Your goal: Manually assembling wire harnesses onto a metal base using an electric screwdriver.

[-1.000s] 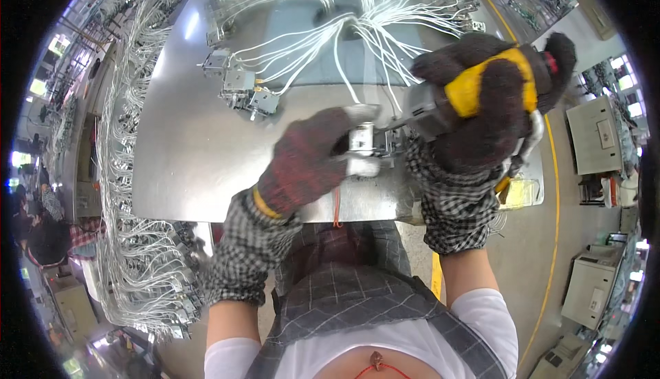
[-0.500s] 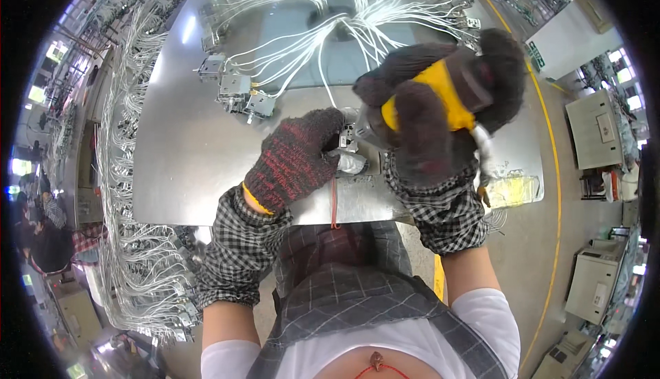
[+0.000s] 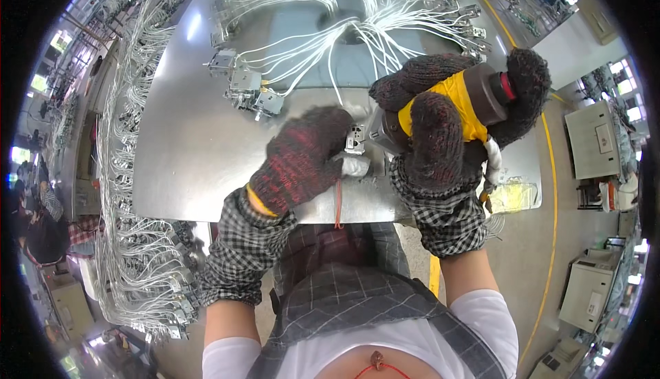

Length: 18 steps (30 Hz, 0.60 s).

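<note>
My left hand (image 3: 299, 155), in a dark knitted glove with red flecks, is closed at the left side of a small silvery metal box-shaped part (image 3: 355, 138). Its fingertips are partly hidden behind the part. My right hand (image 3: 438, 138), gloved alike, is wrapped round a dark power tool (image 3: 487, 93) with yellow tape on its body. The tool lies nearly level, its metal front end pointing left, close beside the part; whether they touch I cannot tell. A white-wrapped piece (image 3: 355, 166) sits just below the part, and a red cord (image 3: 338, 203) hangs at the table edge.
White wires (image 3: 344, 31) fan out across the metal table (image 3: 185, 152), ending in several metal boxes (image 3: 246, 80). A yellowish transparent packet (image 3: 515, 195) lies at the right edge. More wire bundles (image 3: 130, 269) hang on the left. Cabinets (image 3: 592, 138) stand to the right.
My right hand and the tool have shifted slightly right and nearer to me, and their blur has gone. My left hand stays at the metal part. The whole view has shifted a little.
</note>
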### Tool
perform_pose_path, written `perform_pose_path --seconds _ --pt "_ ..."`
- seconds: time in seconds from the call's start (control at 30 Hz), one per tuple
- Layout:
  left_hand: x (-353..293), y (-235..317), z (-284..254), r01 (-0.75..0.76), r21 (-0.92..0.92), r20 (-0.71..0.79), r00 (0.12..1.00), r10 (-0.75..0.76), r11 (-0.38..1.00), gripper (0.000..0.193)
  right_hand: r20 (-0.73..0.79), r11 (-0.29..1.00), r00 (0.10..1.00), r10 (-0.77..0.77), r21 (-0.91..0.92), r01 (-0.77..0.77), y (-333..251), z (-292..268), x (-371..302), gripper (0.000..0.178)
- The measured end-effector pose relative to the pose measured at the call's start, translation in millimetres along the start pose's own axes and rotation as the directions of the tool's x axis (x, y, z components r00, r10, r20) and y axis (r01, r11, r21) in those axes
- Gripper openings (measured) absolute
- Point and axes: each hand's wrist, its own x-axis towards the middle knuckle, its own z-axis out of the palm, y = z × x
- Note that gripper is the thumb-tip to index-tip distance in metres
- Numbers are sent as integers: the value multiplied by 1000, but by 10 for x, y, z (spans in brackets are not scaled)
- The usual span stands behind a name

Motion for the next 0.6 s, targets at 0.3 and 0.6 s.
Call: perform_pose_path --seconds 0.3,0.6 --pt "-2 -652 -424 337 211 -520 834 -186 918 67 160 966 953 256 -8 -258 115 -200 -61 55" --pt "0 -360 -271 168 -822 -247 755 -607 543 65 97 1000 995 16 -26 -14 57 -107 -39 71"
